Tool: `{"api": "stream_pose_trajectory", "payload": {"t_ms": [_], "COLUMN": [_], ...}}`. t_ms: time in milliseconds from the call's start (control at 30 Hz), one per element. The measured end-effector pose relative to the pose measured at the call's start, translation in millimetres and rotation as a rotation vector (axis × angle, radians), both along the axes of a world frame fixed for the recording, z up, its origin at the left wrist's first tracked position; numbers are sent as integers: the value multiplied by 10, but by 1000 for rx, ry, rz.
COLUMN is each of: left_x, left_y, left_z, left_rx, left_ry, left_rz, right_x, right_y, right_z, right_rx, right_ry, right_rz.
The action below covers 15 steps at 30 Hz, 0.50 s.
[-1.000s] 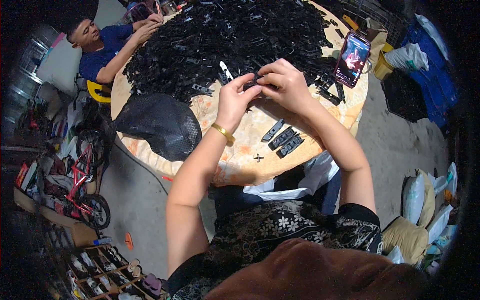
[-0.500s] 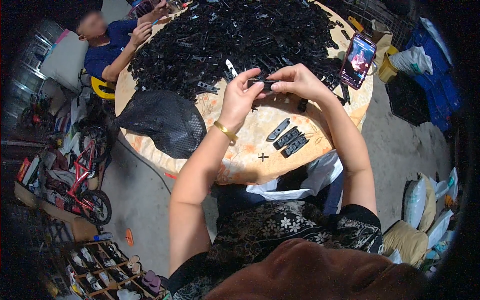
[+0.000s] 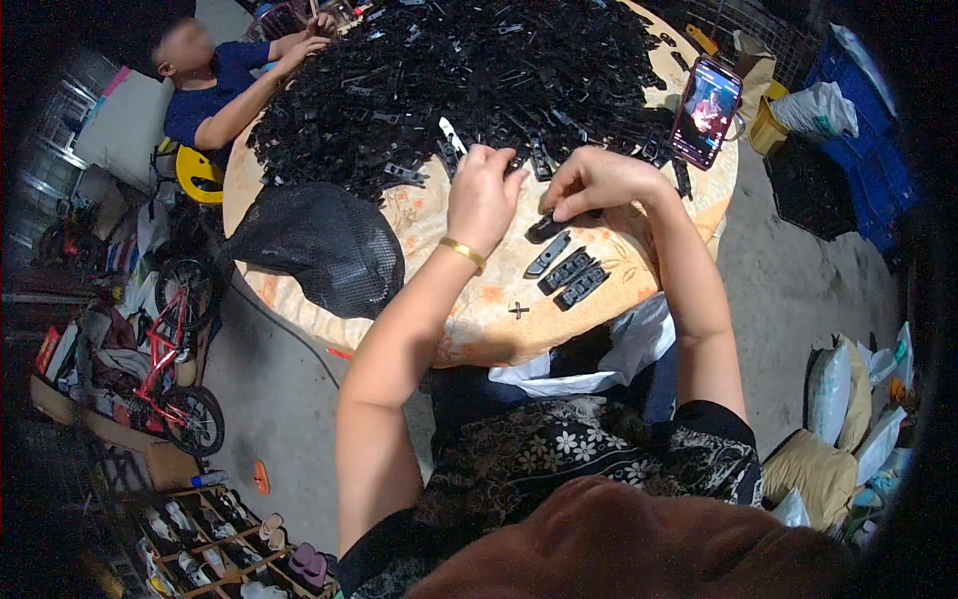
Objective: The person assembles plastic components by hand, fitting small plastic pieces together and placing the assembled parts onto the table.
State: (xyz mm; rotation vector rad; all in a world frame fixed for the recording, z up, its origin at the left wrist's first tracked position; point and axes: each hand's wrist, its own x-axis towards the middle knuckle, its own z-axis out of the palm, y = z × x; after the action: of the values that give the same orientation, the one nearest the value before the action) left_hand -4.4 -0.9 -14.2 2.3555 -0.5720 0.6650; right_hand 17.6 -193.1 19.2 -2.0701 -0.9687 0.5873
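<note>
My right hand [image 3: 611,182] pinches a dark black plastic piece [image 3: 545,229] low over the cloth, just beyond a short row of similar long black plastic parts [image 3: 574,278]. My left hand [image 3: 483,203], with a gold bangle at its wrist, is at the near edge of a large heap of black plastic parts [image 3: 449,80]. Its fingers are curled together, and what they hold, if anything, is hidden. Beside it a pale strip-like piece [image 3: 446,130] sticks out of the heap. Nearer to me lies a small black cross-shaped piece [image 3: 519,310].
A flowered cloth covers the round table [image 3: 479,339]. A black mesh bag [image 3: 314,250] lies at its left edge, and a lit phone [image 3: 707,112] leans at the right. A person [image 3: 225,95] reaches into the heap from the far left. Sacks [image 3: 813,474] stand at the lower right.
My hands, together on a black piece before, have moved apart. The right came nearer to the row with a piece; the left stayed by the heap. The other person's hand lowered to the heap.
</note>
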Motion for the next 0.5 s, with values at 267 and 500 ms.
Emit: {"api": "stream_pose_trajectory", "payload": {"t_ms": [267, 500], "left_x": [25, 58], "left_y": [-41, -82], "left_z": [-148, -273], "left_rx": [315, 171], "left_ry": [17, -43], "left_rz": [33, -79], "right_x": [64, 610], "right_y": [492, 1503], "right_z": [249, 299], "right_rx": [97, -56], "right_ry": [-523, -1145], "right_rz": [-218, -114]}}
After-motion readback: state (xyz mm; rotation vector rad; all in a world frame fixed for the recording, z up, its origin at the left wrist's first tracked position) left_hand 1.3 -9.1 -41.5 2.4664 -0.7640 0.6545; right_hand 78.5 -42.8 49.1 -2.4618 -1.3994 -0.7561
